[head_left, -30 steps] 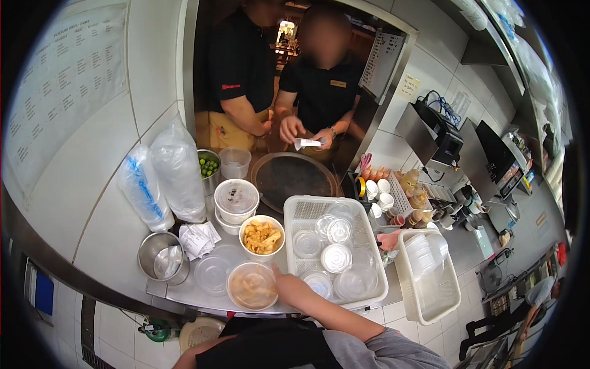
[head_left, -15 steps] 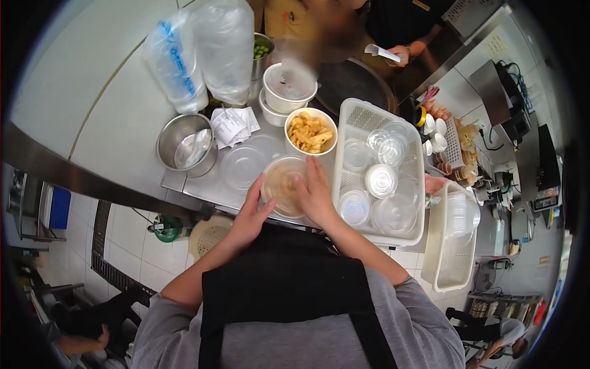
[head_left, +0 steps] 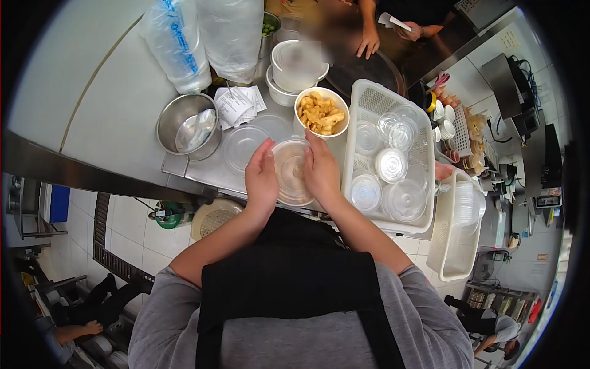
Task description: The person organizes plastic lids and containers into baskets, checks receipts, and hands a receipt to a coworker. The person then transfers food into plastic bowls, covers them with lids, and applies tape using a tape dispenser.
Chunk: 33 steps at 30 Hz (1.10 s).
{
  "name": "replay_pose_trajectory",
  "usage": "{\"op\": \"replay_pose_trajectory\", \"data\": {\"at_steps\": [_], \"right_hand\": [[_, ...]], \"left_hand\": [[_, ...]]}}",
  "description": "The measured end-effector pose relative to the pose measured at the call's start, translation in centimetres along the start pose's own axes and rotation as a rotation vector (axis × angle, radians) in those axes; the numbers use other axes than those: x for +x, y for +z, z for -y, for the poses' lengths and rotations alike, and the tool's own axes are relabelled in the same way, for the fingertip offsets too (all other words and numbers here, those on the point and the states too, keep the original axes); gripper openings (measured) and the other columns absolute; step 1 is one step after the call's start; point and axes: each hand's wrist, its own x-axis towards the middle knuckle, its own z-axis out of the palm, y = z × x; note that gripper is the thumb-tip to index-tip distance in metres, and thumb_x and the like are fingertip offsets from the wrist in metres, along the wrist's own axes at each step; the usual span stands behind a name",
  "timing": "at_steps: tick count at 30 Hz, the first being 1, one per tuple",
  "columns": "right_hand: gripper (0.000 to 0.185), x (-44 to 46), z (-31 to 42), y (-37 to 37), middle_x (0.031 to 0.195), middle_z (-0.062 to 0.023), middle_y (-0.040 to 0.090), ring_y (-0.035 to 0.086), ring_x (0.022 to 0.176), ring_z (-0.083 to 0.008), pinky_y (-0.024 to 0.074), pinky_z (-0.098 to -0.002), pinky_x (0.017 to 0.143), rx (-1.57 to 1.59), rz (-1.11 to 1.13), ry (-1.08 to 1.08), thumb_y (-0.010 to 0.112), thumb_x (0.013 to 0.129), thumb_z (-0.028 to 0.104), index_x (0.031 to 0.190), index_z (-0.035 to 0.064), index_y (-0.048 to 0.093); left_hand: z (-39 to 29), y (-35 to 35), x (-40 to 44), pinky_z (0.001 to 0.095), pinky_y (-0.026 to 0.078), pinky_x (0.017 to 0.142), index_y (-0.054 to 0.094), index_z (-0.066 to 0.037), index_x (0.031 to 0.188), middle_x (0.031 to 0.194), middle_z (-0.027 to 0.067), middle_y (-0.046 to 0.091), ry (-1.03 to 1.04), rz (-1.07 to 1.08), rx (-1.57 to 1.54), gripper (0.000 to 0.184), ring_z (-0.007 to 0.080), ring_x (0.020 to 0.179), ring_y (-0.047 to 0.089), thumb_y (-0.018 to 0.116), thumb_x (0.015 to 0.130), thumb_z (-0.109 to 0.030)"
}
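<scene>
A round bowl with a clear plastic lid [head_left: 291, 178] stands at the counter's near edge, something brownish showing through the lid. My left hand [head_left: 262, 179] is raised at its left side, fingers stretched out, holding nothing. On the other side my right hand [head_left: 321, 169] has its fingers extended along the lid's right rim; whether it touches the rim is hard to tell. Just beyond is an uncovered white bowl of golden fried pieces [head_left: 321, 115]. Loose clear lids [head_left: 244, 147] lie to the left of the covered bowl.
A white basket [head_left: 387, 226] with clear lids and lidded cups stands at right. At left are a steel pot [head_left: 184, 150], paper slips [head_left: 236, 106] and plastic bag bundles [head_left: 230, 40]. Stacked white bowls [head_left: 298, 66] stand farther back. Across the counter, a co-worker's hand [head_left: 369, 43] rests on a dark round surface.
My hands have drawn apart from the top of the lidded bowl to its two sides, the left one turning upright. A co-worker's hand has appeared over the dark round surface.
</scene>
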Motion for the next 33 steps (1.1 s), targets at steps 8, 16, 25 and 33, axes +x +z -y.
{"op": "replay_pose_trajectory", "data": {"at_steps": [8, 16, 25, 33], "right_hand": [[0.039, -0.5, -0.6, 0.5, 0.121, -0.0188, 0.062, 0.06, 0.11, -0.036, 0.0473, -0.0408, 0.094, 0.064, -0.02, 0.042, 0.043, 0.09, 0.004, 0.124, 0.0091, 0.062], [0.047, -0.9, -2.3, 0.9, 0.123, -0.0177, 0.06, 0.059, 0.11, -0.0351, 0.0467, -0.0405, 0.095, 0.059, 0.033, 0.047, 0.045, 0.085, 0.002, 0.129, 0.01, 0.058], [0.05, -2.0, -0.8, 0.7, 0.14, -0.0191, 0.048, 0.046, 0.129, -0.0352, 0.0415, -0.0509, 0.1, -0.311, 0.016, -0.112, 0.05, 0.094, 0.03, 0.14, 0.0103, 0.045], [0.079, -3.4, 0.7, -1.6, 0.156, -0.0198, 0.025, 0.027, 0.143, -0.0364, 0.0316, -0.0615, 0.106, -0.556, 0.207, -0.29, 0.038, 0.094, 0.063, 0.15, 0.0088, 0.029]], "left_hand": [[2.0, -0.8, -0.6, 0.0301, 0.04, 0.103, 0.05, 0.003, 0.135, 0.131, 0.0155, 0.058, 0.301, -0.019, 0.256, 0.036, 0.0193, 0.121, 0.053, 0.038, 0.102, -0.006], [2.5, -1.3, 1.6, 0.0319, 0.048, 0.092, 0.06, 0.004, 0.123, 0.113, 0.0152, 0.065, 0.159, 0.068, 0.208, 0.03, 0.0203, 0.101, 0.062, 0.046, 0.099, -0.007], [2.8, -2.6, 6.1, 0.0291, 0.049, 0.083, 0.067, 0.001, 0.114, 0.102, 0.011, 0.067, 0.03, 0.299, 0.348, 0.025, 0.0165, 0.091, 0.062, 0.053, 0.098, -0.012], [0.4, -3.7, 6.3, 0.0369, 0.046, 0.083, 0.063, 0.002, 0.11, 0.098, 0.0148, 0.059, 0.677, 0.078, 0.699, 0.024, 0.0272, 0.093, 0.058, 0.058, 0.089, -0.008]]}}
